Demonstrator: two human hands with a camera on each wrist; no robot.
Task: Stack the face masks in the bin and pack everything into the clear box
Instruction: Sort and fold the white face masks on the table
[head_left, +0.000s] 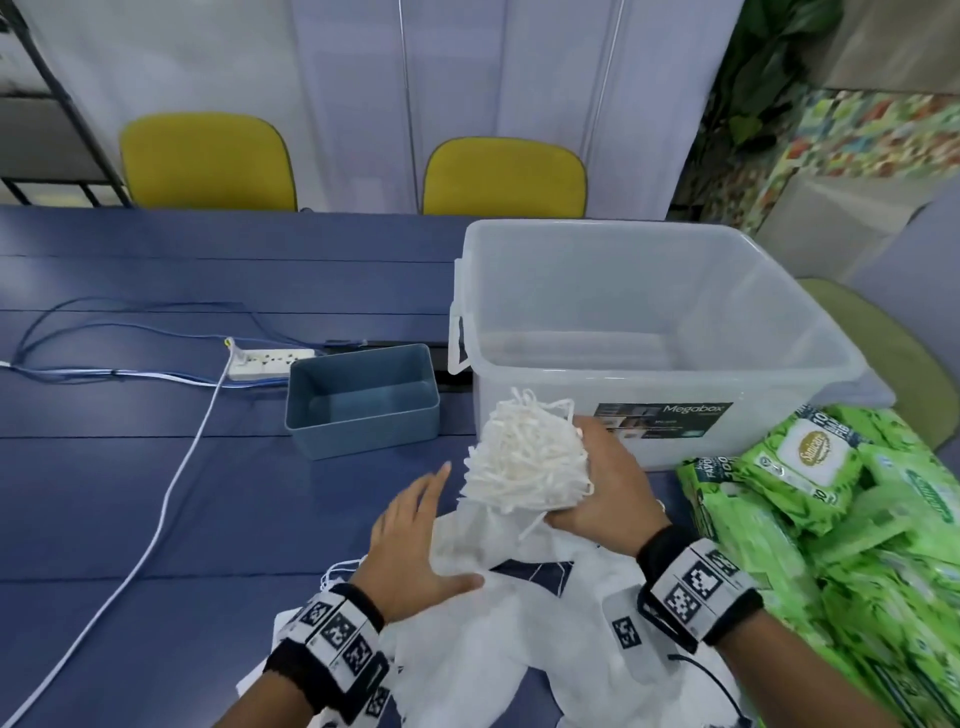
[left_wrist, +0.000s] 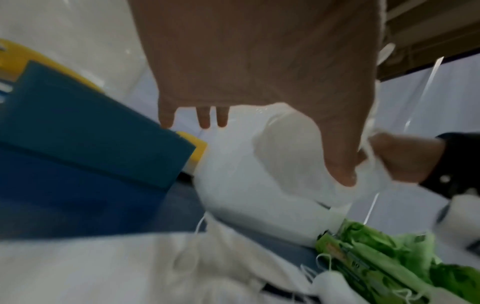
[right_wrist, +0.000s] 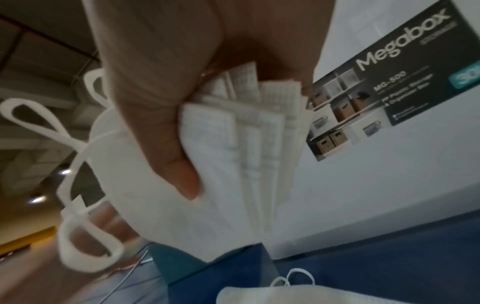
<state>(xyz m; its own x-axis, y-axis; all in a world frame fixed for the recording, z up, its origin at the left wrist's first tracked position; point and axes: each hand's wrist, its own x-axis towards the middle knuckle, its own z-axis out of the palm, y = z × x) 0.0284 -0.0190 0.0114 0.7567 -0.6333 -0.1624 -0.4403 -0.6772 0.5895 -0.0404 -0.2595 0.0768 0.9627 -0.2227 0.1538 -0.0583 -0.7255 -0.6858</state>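
Observation:
My right hand (head_left: 605, 486) grips a thick stack of white face masks (head_left: 524, 457) with the ear loops bristling upward, held above the table in front of the clear box (head_left: 644, 332). In the right wrist view the thumb (right_wrist: 179, 164) clamps the mask stack (right_wrist: 233, 164) edge-on. My left hand (head_left: 415, 540) is flat with straight fingers, resting on more loose white masks (head_left: 498, 623) lying on the table. The small blue bin (head_left: 361, 397) stands empty to the left of the clear box, which shows nothing inside.
A heap of green wet-wipe packs (head_left: 831, 519) fills the right side of the blue table (head_left: 156, 493). A white power strip (head_left: 270, 361) and trailing cables (head_left: 171, 488) lie to the left. Two yellow chairs (head_left: 504, 176) stand behind the table.

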